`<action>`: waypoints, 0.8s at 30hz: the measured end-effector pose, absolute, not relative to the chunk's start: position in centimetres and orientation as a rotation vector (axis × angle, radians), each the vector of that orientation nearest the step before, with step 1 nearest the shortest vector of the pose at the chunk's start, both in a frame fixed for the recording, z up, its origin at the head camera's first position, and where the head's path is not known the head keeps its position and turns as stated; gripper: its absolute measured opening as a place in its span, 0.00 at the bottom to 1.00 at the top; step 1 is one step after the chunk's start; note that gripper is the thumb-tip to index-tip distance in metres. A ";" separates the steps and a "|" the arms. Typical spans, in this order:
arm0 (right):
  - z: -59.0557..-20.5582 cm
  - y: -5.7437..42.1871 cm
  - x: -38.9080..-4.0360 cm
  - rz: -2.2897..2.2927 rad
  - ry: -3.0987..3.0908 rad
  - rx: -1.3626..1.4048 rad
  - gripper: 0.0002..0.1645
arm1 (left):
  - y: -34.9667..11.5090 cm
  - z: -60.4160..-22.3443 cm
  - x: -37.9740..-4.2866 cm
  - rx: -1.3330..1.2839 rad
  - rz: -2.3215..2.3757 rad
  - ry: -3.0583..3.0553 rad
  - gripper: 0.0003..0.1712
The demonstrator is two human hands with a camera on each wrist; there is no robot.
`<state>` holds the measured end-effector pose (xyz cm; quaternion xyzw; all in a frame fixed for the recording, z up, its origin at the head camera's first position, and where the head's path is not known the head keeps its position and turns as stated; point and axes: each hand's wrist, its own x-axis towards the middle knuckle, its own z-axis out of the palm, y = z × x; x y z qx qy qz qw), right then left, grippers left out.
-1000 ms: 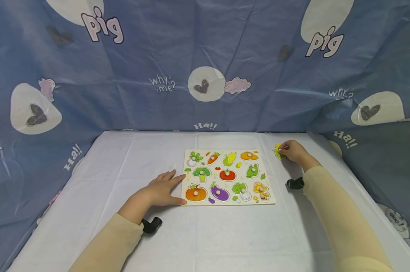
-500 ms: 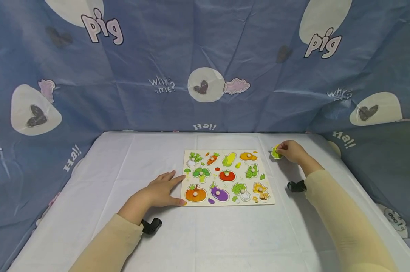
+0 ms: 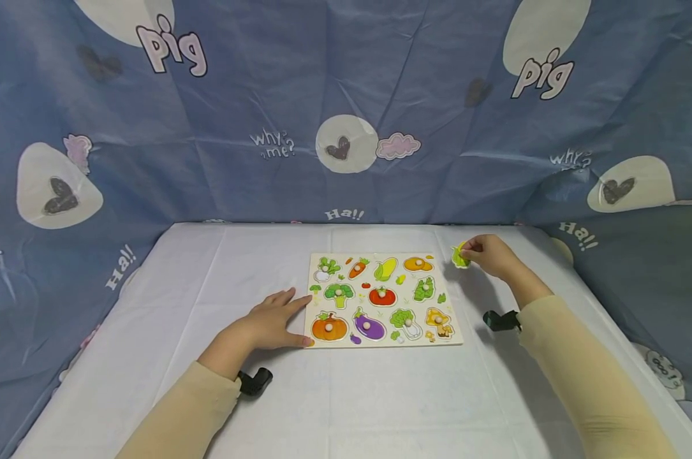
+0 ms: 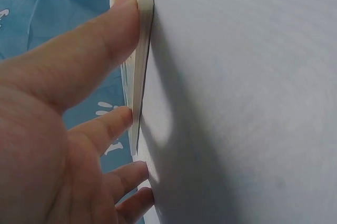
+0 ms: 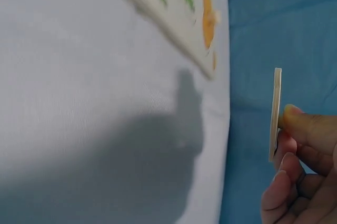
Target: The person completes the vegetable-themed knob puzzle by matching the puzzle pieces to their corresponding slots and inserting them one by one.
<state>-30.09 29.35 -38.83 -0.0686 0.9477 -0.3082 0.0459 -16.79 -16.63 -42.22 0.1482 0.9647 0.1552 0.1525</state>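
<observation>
A flat wooden vegetable puzzle board [image 3: 346, 341] lies on the white table, most of its pieces having small round knobs. The corn spot [image 3: 386, 269] in its top row shows no knob. Over the table, beyond the board's top right corner, my right hand [image 3: 492, 255] pinches a yellow-green corn puzzle piece [image 3: 459, 257]; the right wrist view shows this piece [image 5: 275, 113] edge-on, thumb and finger at its knob. My left hand [image 3: 268, 322] rests at the board's left edge, thumb on the lower corner, fingers spread. The left wrist view shows the thumb [image 4: 100, 45] against the board's side.
White cloth covers the table [image 3: 346, 401]. A blue patterned curtain [image 3: 254, 178] rises behind it and along both sides. Each wrist carries a small black camera mount, one on the left [image 3: 256, 381] and one on the right [image 3: 500, 320].
My right hand has lifted the corn piece off the table and carried it a little left, towards the board. My left hand keeps its place.
</observation>
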 end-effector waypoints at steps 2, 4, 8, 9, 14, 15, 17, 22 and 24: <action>-38.7 28.9 -29.8 -0.953 2.905 -0.235 0.15 | -16.7 -42.2 -16.8 0.417 0.445 2.769 0.57; -38.5 28.4 -29.4 -0.966 2.913 -0.260 0.15 | -16.7 -42.3 -16.8 0.416 0.444 2.772 0.57; -38.3 27.3 -28.9 -1.005 2.918 -0.299 0.15 | -16.7 -42.2 -16.8 0.411 0.442 2.773 0.57; -38.2 27.0 -28.8 -1.014 2.918 -0.307 0.14 | -16.7 -42.2 -16.8 0.412 0.443 2.773 0.57; -38.0 25.5 -28.4 -1.075 2.893 -0.336 0.14 | -16.7 -42.1 -16.7 0.415 0.444 2.771 0.57; -37.9 25.3 -28.3 -1.089 2.887 -0.339 0.14 | -16.7 -42.1 -16.6 0.412 0.444 2.770 0.57; -38.0 24.8 -28.3 -1.111 2.878 -0.347 0.15 | -16.7 -42.0 -16.6 0.410 0.443 2.770 0.56; -38.3 23.3 -28.3 -1.144 2.854 -0.365 0.15 | -16.7 -41.9 -16.6 0.414 0.449 2.769 0.56; -38.4 22.7 -28.3 -1.160 2.839 -0.367 0.14 | -16.7 -41.9 -16.6 0.417 0.452 2.771 0.56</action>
